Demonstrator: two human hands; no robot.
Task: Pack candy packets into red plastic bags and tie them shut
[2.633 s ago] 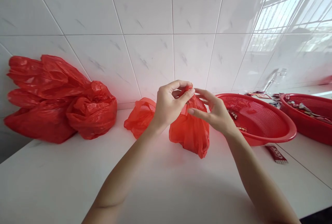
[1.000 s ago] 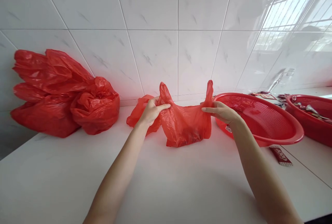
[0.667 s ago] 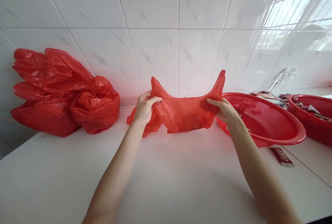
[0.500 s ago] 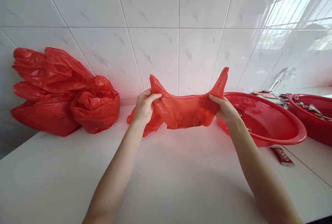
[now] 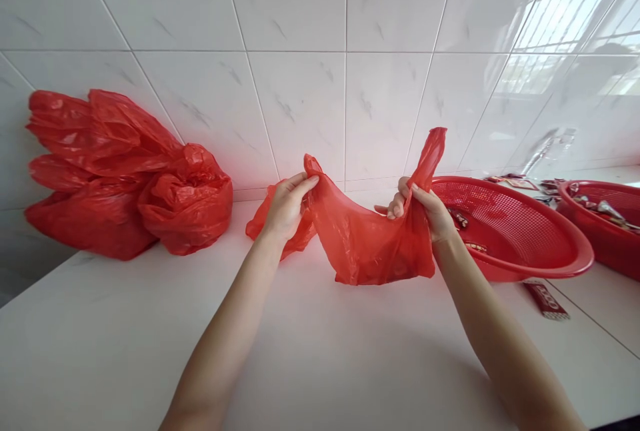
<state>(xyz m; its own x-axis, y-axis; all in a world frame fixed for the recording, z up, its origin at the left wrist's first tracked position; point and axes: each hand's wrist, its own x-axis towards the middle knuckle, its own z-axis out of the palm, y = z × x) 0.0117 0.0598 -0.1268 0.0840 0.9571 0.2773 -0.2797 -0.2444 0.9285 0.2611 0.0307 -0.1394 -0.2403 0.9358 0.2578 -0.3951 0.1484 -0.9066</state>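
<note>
A thin red plastic bag hangs between my two hands above the white table, its middle sagging. My left hand pinches one upper corner between thumb and fingers. The other upper corner is gathered in my right hand, whose fingers wrap round it, with the end sticking up above them. Behind my left hand, another piece of red plastic lies on the table; whether it joins the held bag I cannot tell.
Full-looking red bags stand at the left by the tiled wall. At the right are a red basket with a few small packets, a second basket of packets, and a dark red packet on the white table.
My left hand has moved slightly right and my right hand has gathered its corner into its fingers. The bag's lower edge hangs lower, and its middle sags more.
</note>
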